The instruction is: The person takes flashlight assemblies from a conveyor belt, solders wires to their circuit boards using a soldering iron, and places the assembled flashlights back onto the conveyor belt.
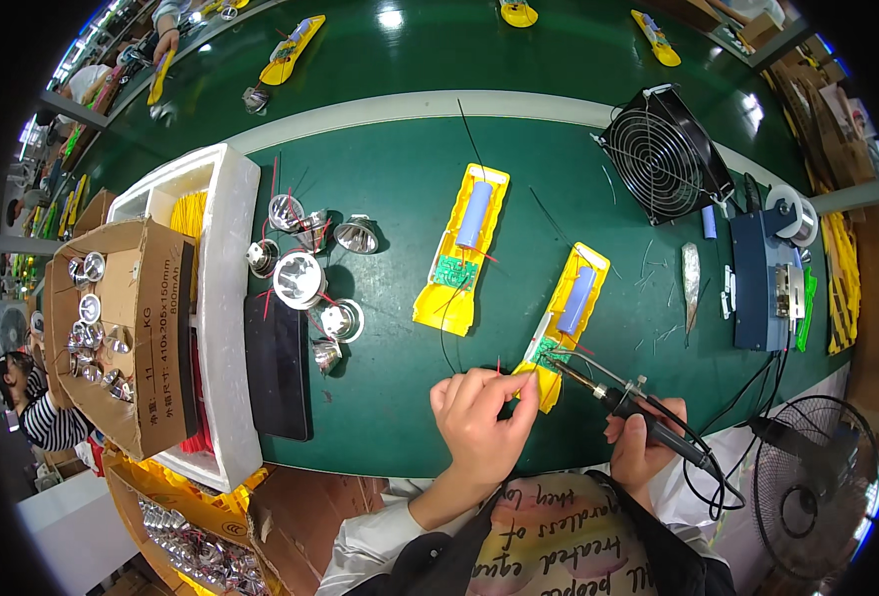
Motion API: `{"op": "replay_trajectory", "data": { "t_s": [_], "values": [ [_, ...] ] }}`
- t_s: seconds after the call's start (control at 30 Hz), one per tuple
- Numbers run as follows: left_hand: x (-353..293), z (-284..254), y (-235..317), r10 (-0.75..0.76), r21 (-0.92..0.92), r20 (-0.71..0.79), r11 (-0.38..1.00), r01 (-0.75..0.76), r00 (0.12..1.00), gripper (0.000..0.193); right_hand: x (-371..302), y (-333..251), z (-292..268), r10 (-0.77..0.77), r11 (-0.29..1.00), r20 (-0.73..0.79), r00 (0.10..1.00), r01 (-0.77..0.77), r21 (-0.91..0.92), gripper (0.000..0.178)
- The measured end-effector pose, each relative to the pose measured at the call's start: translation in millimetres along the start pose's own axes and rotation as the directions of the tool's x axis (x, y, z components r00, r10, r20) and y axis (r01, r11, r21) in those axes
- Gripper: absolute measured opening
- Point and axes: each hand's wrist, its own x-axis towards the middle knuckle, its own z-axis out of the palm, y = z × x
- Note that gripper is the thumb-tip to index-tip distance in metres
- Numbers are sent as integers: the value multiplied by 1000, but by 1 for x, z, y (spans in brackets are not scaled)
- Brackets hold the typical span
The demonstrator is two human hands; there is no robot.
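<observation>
My left hand (489, 422) is closed in a pinch at the lower end of the nearer yellow flashlight housing (594, 266); a thin red wire (500, 366) pokes up from its fingers. That housing holds a purple cylindrical battery (578, 300) and a small green circuit board (556, 351). My right hand (642, 444) grips a soldering iron (673, 438) with a metal guide tube along it; its tip meets the board. Left of this lies a second yellow housing (442, 310), with its own battery (474, 215) and green board (455, 272).
Several silver reflectors (299, 279) with wires lie beside a dark flat tray (283, 382). A foam box (236, 298) and a cardboard box (166, 343) stand left. At right are a black fan (666, 159), a blue soldering station (760, 283), a solder spool (803, 216) and wire clippings.
</observation>
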Motion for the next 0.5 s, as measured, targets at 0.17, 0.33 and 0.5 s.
{"op": "replay_trajectory", "data": {
  "t_s": [0.17,0.33,0.5],
  "values": [
    [0,2,0,-6,-4,1,1000,6,1000,10,1,-3,0,8,1000,-14,1000,-8,-23,22],
    [-1,1,-1,-12,6,1,1000,12,1000,10,0,-5,-5,-24,1000,3,1000,24,1,22],
    [-1,2,0,-7,16,-5,1000,7,1000,11,3,-7,-12,-66,998,-33,997,65,-16,21]
  ]
}}
